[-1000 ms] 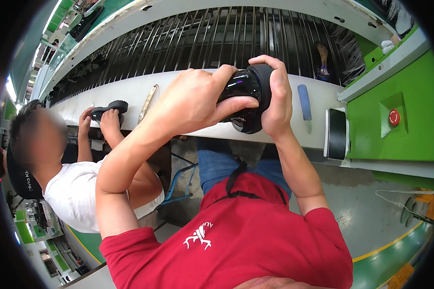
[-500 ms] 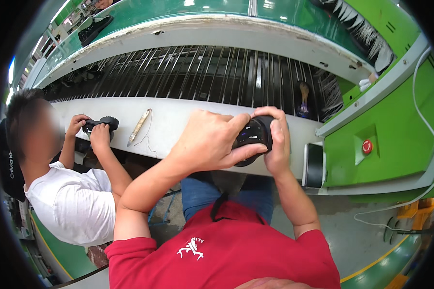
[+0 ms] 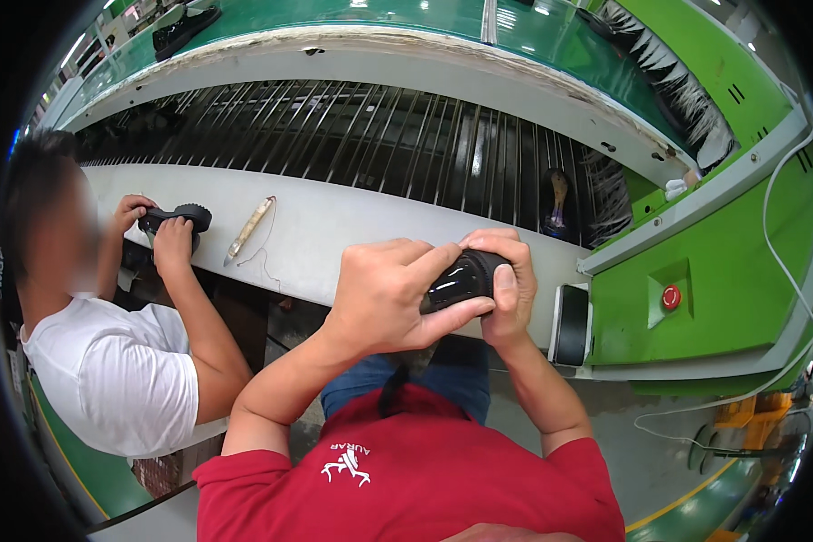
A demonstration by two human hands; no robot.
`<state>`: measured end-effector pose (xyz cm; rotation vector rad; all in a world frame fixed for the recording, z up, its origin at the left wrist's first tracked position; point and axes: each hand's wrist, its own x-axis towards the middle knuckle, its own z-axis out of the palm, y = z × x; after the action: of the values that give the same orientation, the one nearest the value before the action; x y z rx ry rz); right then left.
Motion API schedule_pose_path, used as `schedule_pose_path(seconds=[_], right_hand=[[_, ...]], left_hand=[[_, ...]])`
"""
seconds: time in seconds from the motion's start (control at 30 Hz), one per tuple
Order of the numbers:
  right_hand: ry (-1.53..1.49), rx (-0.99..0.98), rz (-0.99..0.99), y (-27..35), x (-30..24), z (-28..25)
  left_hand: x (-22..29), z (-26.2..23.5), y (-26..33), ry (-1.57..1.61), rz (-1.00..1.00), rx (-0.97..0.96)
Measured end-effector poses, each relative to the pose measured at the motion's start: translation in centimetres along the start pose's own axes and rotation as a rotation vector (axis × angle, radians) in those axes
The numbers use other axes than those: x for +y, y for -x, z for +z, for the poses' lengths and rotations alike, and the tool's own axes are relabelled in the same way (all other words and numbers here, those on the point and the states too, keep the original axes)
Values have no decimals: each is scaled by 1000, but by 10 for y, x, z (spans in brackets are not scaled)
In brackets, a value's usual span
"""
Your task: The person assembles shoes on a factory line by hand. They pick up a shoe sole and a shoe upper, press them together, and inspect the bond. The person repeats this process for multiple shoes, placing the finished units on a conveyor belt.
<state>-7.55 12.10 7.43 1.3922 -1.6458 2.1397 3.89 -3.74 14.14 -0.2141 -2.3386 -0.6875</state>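
Snugly held, glossy black shoe (image 3: 457, 284), between left fingers (image 3: 434, 264), right fingers (image 3: 499, 244)

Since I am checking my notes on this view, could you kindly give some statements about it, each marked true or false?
1. The left hand and right hand hold a glossy black shoe. True.
2. The co-worker's shirt is black. False: that shirt is white.
3. A red button is on the green machine. True.
4. The slim pale tool lies right of both hands. False: the slim pale tool lies to their left, on the white counter.
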Motion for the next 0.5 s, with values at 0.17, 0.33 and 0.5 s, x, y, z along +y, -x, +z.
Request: schedule_pose_path(seconds=[0.17,0.33,0.5], right_hand=[[189,-13,-119,-4,-6,18],[293,-165,-182,-2,-11,34],[334,-233,171,34,40,43]], left_hand=[[-22,-1,10,303,-117,99],[-60,6,26,472,-398,319],[-70,-16,41,489,-402,238]])
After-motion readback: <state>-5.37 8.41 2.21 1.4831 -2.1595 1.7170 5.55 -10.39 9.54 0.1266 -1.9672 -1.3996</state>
